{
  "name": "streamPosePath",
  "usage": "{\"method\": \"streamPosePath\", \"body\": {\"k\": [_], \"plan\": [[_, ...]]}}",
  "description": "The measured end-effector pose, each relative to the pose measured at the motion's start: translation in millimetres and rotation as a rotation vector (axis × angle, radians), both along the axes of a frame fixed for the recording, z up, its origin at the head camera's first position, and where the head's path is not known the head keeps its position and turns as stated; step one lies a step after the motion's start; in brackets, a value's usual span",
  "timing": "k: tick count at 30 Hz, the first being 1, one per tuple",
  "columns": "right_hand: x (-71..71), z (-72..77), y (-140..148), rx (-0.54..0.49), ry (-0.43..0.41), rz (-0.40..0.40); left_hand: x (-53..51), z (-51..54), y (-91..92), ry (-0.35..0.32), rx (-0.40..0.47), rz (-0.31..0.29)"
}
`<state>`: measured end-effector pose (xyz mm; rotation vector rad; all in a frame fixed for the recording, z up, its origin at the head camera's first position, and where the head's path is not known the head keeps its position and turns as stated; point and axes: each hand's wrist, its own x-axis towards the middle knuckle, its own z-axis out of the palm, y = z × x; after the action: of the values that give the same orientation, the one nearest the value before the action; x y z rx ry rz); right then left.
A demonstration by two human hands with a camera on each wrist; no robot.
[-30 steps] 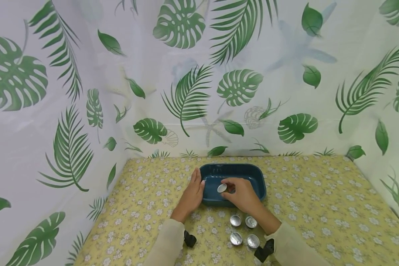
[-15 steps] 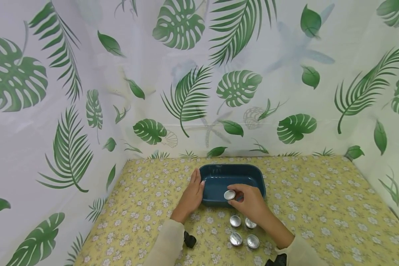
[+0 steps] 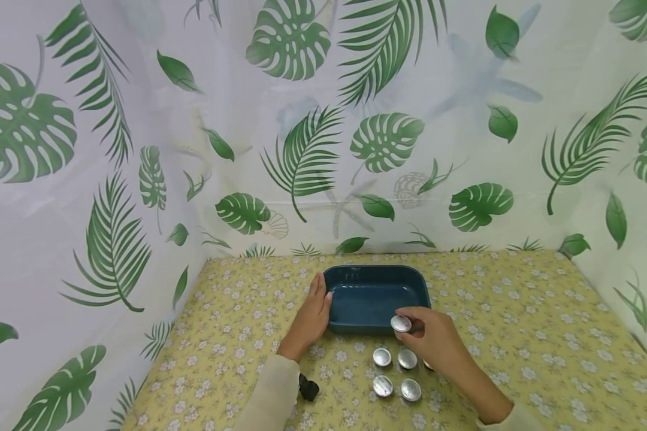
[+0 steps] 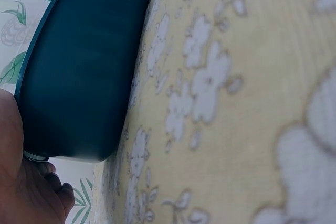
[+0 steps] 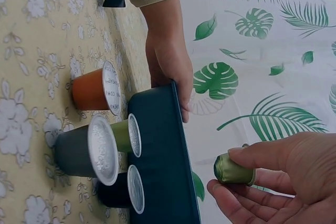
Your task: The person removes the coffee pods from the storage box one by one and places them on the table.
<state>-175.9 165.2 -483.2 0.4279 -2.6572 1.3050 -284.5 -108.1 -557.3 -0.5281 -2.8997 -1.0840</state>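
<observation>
My right hand (image 3: 437, 338) pinches a green coffee capsule (image 5: 233, 171) between thumb and fingers. It is just above the near right corner of a dark blue baking dish (image 3: 374, 329), silver lid facing up toward the head camera. At the dish's left end my left hand (image 3: 313, 314) holds the side, thumb at the rim and fingers along the outer wall. Several coffee capsules stand lid up in front of the dish, among them an orange one (image 5: 89, 90), a grey one (image 5: 76, 150) and a dark one (image 5: 113, 195). Another, at the right, is mostly hidden by my right hand.
A yellow flowered cloth (image 3: 517, 335) covers the table. White sheeting (image 3: 323, 149) with green leaves rises behind and at both sides. The dish's visible floor holds nothing. A black strap mount (image 3: 308, 388) sits on the left wrist.
My right hand, carrying the capsule, has moved right and back toward me from over the dish. One more standing capsule now peeks out beside it. My left hand stays in place.
</observation>
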Motion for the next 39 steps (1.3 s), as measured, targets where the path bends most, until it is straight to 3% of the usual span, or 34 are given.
{"method": "streamPosePath", "body": {"k": [10,20,30,39], "plan": [[14.9,-11.2,13.6,-0.018,-0.057,-0.053,1.8,4.0,1.9,-0.022,-0.009,0.001],[29.6,-19.3,22.6,-0.026,-0.168,-0.136,1.3,0.2,2.4,-0.014,-0.001,-0.013],[45.3,-28.2,25.3,-0.041,-0.265,-0.193,1.9,6.8,-1.0,-0.025,0.021,0.006],[64.4,-35.2,27.5,-0.046,-0.355,-0.255,2.6,5.6,3.5,-0.031,0.016,-0.008]]}}
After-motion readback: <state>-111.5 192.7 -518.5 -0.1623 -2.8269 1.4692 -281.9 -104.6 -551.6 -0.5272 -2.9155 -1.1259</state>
